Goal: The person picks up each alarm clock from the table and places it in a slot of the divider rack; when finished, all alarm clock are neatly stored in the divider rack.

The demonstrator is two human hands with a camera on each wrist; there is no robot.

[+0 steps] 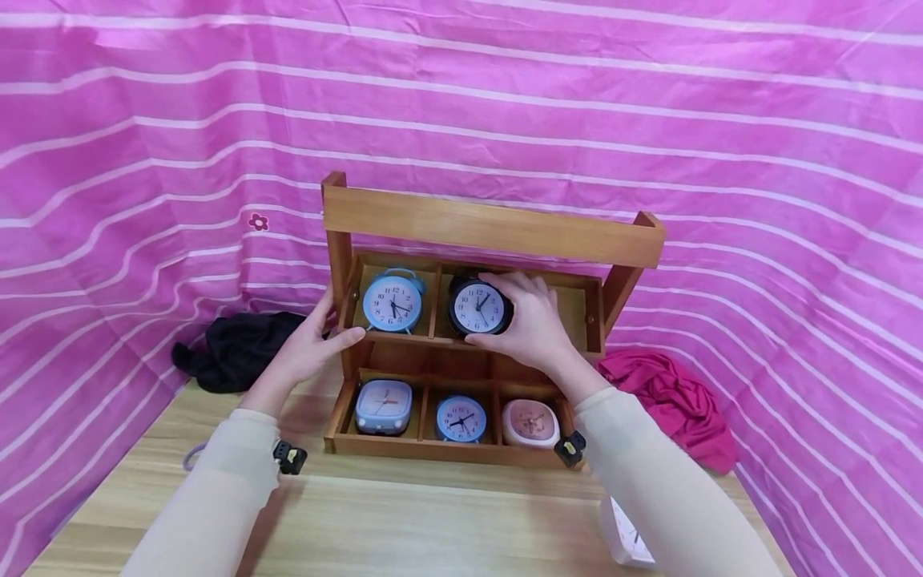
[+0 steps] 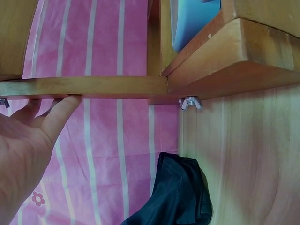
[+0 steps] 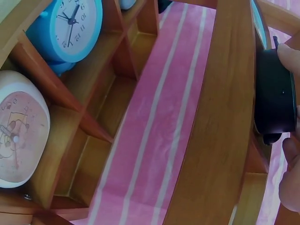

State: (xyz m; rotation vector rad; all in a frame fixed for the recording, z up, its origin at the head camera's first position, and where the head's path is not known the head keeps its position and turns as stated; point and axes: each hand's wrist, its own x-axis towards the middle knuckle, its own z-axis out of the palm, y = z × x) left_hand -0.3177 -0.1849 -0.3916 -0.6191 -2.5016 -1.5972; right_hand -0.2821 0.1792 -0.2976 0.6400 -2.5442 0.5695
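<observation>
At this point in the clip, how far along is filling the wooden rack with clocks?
Four clocks already sit in the wooden rack: a light blue clock upper left and three in the lower row. In hand: the right hand grips the black clock in the upper middle slot while the left hand steadies the rack's side. Left: the upper right slot looks unfilled, and a white clock lies on the table.
</observation>
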